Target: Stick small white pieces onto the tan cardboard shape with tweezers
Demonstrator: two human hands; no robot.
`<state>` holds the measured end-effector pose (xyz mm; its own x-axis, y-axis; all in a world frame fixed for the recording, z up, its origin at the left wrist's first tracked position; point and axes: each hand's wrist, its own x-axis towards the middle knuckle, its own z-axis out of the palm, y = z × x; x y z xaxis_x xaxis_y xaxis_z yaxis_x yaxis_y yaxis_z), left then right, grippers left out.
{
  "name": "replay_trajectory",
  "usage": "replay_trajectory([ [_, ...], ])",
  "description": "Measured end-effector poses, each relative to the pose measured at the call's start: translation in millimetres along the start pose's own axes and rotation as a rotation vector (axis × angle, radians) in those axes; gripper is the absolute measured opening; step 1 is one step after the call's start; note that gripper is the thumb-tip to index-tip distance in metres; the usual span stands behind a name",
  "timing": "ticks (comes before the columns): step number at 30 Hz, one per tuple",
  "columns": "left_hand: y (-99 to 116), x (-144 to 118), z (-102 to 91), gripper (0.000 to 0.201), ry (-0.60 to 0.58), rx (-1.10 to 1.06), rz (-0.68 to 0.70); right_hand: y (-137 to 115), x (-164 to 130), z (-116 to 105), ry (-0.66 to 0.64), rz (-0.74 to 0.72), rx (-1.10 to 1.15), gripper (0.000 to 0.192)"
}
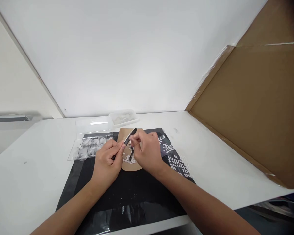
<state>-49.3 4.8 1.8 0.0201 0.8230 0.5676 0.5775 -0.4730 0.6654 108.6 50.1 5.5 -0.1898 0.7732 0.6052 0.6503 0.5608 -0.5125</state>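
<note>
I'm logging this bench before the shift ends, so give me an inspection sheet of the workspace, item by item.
Surface: white table with a black mat laid on it.
Job's things: dark nail file in the left hand; a small pale piece, too small to identify, pinched at the right hand's fingertips; tan card beneath them with pale bits on it.
Clutter: clear compartment box with its lid open, small clear tub behind it, rows of small white pieces on the mat's right side.
Grippers: left hand closed on the file; right hand pinching.
Cables: nothing seen.
Surroundings: white wall, brown cardboard panel on the right.
</note>
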Motion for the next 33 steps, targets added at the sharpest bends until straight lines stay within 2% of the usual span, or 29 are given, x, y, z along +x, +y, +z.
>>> replay_trajectory([
  [5,0.1,-0.1,-0.1,0.045,0.006,0.012,0.001,-2.3,1.1,-1.0,0.024,0.033,0.01,0.018],
  [8,0.5,0.0,-0.3,0.043,0.015,0.026,0.012,-3.6,0.2,-0.9,-0.039,0.009,0.039,0.018],
  [11,1.6,0.5,0.2,0.042,0.02,0.023,0.026,-3.5,-0.7,-1.6,0.002,0.033,0.036,0.017],
  [15,3.2,0.7,0.0,0.042,0.02,0.027,0.031,-4.1,-0.2,-3.5,-0.01,0.051,0.046,0.016],
  [18,3.9,0.1,-1.3,0.042,0.03,0.028,0.027,-4.5,0.7,-4.1,0.064,0.08,0.025,0.018],
  [23,2.9,0.9,-3.3,0.042,0.022,0.034,0.019,-4.7,-0.6,-1.0,-0.013,0.017,0.042,0.018],
  [26,1.9,1.9,-4.6,0.042,0.033,0.042,0.033,-5.4,-1.3,1.3,0.018,0.029,0.03,0.018],
  [30,1.8,1.9,-6.1,0.038,0.025,0.038,0.037,-6.4,-1.1,1.5,-0.023,-0.015,0.057,0.02],
  [33,2.8,1.6,-6.0,0.041,0.032,0.025,0.033,-6.3,0.0,-0.2,0.031,-0.006,0.057,0.021],
])
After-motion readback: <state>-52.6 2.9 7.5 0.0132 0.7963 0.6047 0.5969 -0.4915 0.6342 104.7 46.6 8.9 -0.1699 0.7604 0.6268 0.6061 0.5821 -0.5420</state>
